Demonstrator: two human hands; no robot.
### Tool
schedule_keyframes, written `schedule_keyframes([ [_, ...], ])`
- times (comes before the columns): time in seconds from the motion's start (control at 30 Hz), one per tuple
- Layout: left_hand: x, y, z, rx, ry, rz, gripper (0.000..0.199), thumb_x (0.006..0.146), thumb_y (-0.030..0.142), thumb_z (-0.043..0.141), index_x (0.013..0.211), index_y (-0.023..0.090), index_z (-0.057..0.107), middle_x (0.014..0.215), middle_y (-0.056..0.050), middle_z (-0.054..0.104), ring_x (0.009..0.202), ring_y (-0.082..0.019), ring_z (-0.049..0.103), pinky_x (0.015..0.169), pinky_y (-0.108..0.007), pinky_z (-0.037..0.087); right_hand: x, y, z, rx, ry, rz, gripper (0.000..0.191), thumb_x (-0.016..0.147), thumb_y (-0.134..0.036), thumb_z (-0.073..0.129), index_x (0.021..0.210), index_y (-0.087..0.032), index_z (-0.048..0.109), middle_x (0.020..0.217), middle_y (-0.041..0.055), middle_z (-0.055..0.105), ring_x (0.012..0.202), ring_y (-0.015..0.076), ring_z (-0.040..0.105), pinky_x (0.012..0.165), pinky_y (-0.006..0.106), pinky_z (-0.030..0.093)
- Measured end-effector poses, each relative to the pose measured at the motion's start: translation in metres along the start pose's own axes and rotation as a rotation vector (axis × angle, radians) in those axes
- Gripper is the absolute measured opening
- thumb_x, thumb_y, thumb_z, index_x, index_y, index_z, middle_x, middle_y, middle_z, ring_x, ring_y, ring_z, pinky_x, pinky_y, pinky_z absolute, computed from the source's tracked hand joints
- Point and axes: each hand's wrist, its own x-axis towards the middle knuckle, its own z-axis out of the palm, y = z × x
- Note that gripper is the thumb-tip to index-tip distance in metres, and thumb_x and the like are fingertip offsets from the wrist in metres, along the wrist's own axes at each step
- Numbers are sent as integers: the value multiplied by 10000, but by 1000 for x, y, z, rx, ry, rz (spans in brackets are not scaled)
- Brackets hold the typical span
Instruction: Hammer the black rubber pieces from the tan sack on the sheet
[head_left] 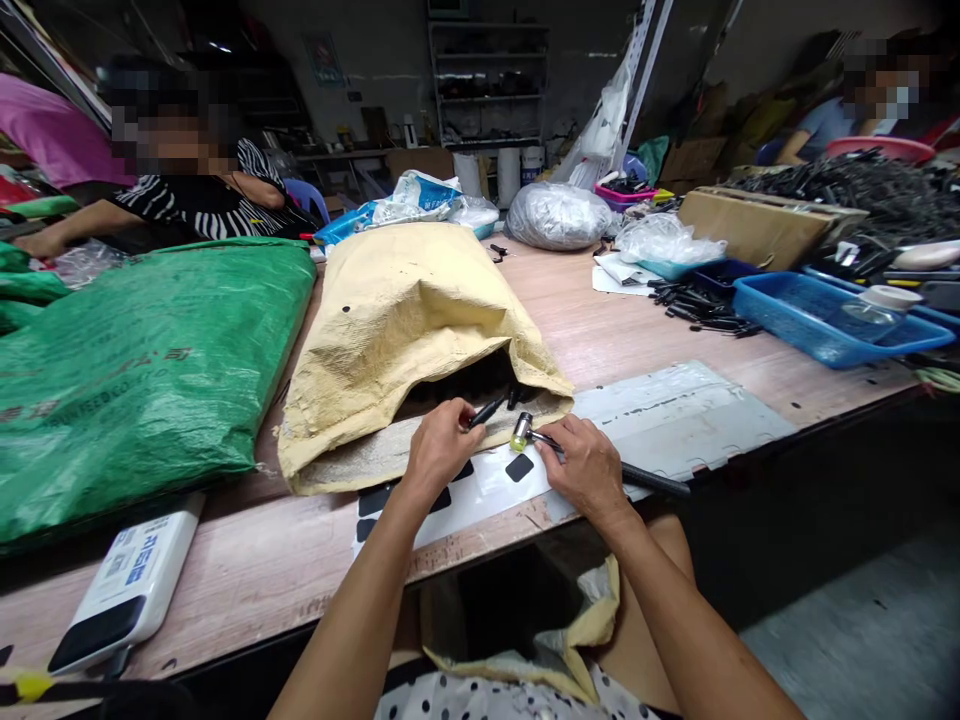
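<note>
My left hand [441, 445] is closed on a small black pen-like piece [486, 412] at the mouth of a yellow woven sack [420, 290]. Dark pieces show inside the sack's opening. My right hand [583, 462] grips a small hammer [523, 431] with a metal head and a yellowish face; its dark handle runs out to the right beneath my palm. Under the hammer lies a white sheet [487, 490] with black rounded stickers [519, 467] on it. Part of the sheet is hidden by my left hand and forearm.
A full green sack [150, 370] lies left, with a white power bank [135, 575] in front. On the right are a grey plate [675, 410], black pieces [705, 310] and a blue basket [832, 320]. Co-workers sit at far left and far right. Another sack opening lies on my lap.
</note>
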Motion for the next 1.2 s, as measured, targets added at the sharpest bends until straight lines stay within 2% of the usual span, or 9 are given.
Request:
schedule_keyframes([
  [0.13,-43,-17,-12,-124,-132,79,126,808,244,662,931,222,676,873,-1,695,771,-177,609,671,-276,425,0,0,-1,-11,2,-1,155,902,-296,598,991,-253,718,920,40,641,897,209,520,788,321,348],
  [0.27,-63,-24,-3,-137,-89,102,146,815,230,664,961,228,669,937,-8,679,817,-179,607,716,-284,442,-1,-1,-1,-17,7,-12,158,901,-287,596,998,-251,716,926,42,644,897,208,522,784,319,346],
  [0.43,-64,-22,9,-80,-21,81,161,828,300,704,979,251,677,936,13,654,806,-162,617,732,-278,442,-1,0,0,-17,7,-22,169,913,-291,591,1024,-253,713,922,38,645,888,203,532,788,315,354],
  [0.67,-63,-23,8,-96,-17,75,147,830,269,703,976,254,706,935,12,675,789,-155,627,745,-271,446,0,-3,-7,-12,38,-89,241,984,-290,499,1120,-231,689,941,54,648,900,194,575,795,301,405],
  [0.8,-63,-24,8,-114,-3,84,161,831,272,713,988,250,739,893,6,672,771,-154,617,703,-267,432,-3,-19,-19,181,83,-116,302,1011,-285,458,1252,-232,632,1028,61,670,938,176,631,817,281,471],
  [0.93,-62,-26,10,-144,-11,81,181,840,296,715,1011,267,766,876,8,664,715,-138,590,673,-261,425,-9,-40,-25,392,-3,-183,294,1009,-257,465,1255,-242,625,1029,57,685,950,174,654,854,291,512],
  [1.1,-61,-27,10,-168,-27,62,177,841,296,718,1005,286,782,868,12,651,739,-140,594,692,-258,430,-16,-56,-26,421,-22,-211,311,1011,-241,454,1274,-243,620,999,62,682,917,178,657,842,298,524],
  [1.2,-61,-27,10,-174,-23,65,155,844,293,713,980,292,788,853,15,640,752,-140,599,686,-253,425,-20,-60,-25,352,-65,-225,318,1012,-232,449,1278,-252,622,971,52,676,879,167,651,809,279,515],
])
